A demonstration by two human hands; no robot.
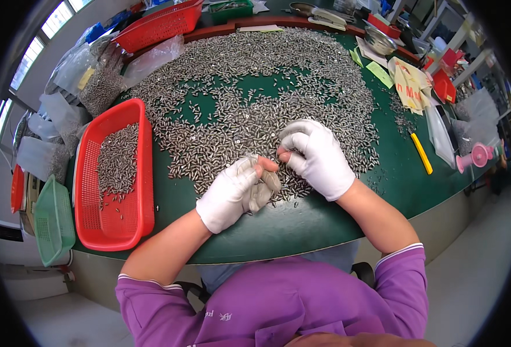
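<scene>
Small, silvery, cylindrical metal pieces (325,63): a lesser portion lies in the red, perforated plastic basket (146,185); most lie loose across the green tabletop (278,228). My white-gloved left grip (230,189) and right grip (320,157) curl above them; whether either pinches a piece, I cannot tell.

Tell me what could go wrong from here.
The red basket stands close to the left forearm; a nudge might spill the metal pieces in it.
Bare fingertips show at both white gloves, so rough edges, if any, could scratch them.
The loose spread of pieces surrounds the left grip and right grip; a careless sweep might scatter some.
</scene>
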